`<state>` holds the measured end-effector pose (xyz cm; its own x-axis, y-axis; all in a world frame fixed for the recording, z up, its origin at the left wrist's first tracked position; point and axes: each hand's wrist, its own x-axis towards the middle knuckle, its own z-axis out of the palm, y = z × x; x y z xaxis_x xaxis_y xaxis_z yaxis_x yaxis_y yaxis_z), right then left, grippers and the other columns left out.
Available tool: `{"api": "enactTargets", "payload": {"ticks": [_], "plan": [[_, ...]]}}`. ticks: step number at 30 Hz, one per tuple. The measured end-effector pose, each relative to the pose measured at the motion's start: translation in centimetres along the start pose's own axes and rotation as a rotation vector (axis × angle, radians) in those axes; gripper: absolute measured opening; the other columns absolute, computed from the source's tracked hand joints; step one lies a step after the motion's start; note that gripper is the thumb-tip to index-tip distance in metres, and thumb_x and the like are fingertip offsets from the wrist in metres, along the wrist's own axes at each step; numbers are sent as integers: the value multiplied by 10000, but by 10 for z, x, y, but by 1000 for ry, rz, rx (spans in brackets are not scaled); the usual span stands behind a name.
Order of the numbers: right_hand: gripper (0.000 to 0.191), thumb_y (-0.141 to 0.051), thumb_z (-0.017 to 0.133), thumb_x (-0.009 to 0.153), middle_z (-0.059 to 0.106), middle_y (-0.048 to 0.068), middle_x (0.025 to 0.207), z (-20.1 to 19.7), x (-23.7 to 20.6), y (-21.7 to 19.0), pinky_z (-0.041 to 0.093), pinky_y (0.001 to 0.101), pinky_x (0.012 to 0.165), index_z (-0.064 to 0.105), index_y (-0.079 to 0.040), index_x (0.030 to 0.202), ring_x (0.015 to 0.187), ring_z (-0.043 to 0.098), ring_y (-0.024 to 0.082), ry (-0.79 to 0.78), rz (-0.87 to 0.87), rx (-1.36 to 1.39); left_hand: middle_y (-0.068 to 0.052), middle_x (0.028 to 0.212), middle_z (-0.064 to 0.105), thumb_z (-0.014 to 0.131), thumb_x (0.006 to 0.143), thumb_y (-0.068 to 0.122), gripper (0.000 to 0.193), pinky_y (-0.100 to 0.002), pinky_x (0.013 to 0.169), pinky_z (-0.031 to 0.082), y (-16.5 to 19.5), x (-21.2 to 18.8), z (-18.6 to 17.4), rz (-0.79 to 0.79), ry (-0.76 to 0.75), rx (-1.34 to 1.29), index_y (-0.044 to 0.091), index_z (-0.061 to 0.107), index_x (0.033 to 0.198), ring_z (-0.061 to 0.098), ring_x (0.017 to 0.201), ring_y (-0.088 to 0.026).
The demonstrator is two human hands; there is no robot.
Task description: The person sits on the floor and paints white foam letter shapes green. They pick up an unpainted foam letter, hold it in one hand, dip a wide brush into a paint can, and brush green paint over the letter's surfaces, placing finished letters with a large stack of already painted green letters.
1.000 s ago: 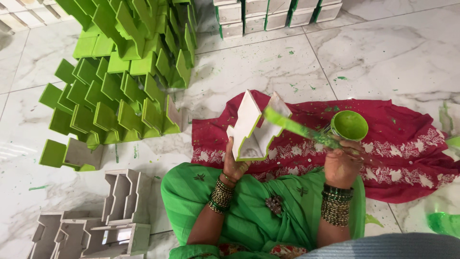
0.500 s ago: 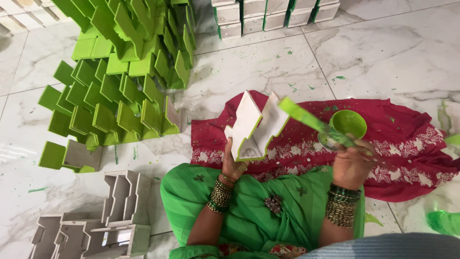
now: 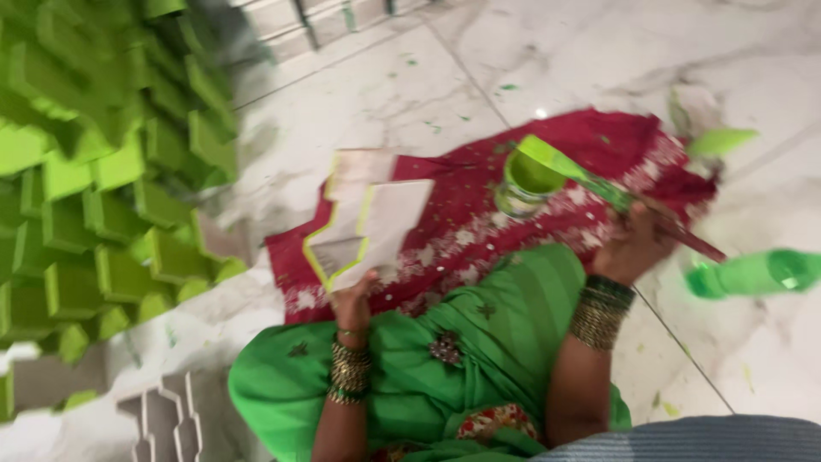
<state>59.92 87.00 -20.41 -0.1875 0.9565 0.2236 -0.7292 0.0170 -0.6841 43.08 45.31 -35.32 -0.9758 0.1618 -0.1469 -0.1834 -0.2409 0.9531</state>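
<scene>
Nearest, a green garment (image 3: 445, 359) over the lap, bangles on both wrists. Left hand (image 3: 352, 301) raised from the lap, fingers clasped on the lower edge of a stepped white block (image 3: 368, 224) with green-painted rims; block held upright above the red cloth (image 3: 479, 231), long axis climbing from the hand up and slightly right, toward the far floor, stepped face turned to the camera. Right hand (image 3: 631, 248) closed round the handle of a paintbrush (image 3: 599, 188); brush lying aslant, long axis from lower right to upper left, dark handle end sticking out past the hand at lower right, green-loaded bristle end pointing up-left and resting over the rim of a small paint pot (image 3: 523, 181). Pot standing on the red cloth, between block and right hand, apart from the block. Just right of the right hand, a green bottle (image 3: 753, 274) lying on its side on the marble floor (image 3: 599, 60). At lower left, unpainted white blocks (image 3: 167, 419) flat on the floor. Farther left, a large blurred stack of green-painted blocks (image 3: 103, 171), near the held block but not touching. Beyond, green specks scattered on the floor.
</scene>
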Motion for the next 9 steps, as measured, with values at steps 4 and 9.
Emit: {"api": "enactTargets", "payload": {"ticks": [4,9], "plan": [[181,41,810,894,740,105,986,-4,1,10,671,307,658,683,-11,1013,811,731,175,149,-19,-230,-139,1102,768,681,994,144,194,-336,934,559,-4,-2,-28,456,-9,829,86,766,1158,734,965,-205],[181,43,815,906,736,145,916,-11,-1,35,636,293,592,688,23,1033,701,708,197,151,-15,-397,-129,1219,755,525,966,28,392,-512,1240,135,-16,-9,-45,540,4,1203,192,752,1241,677,1185,-233]]}}
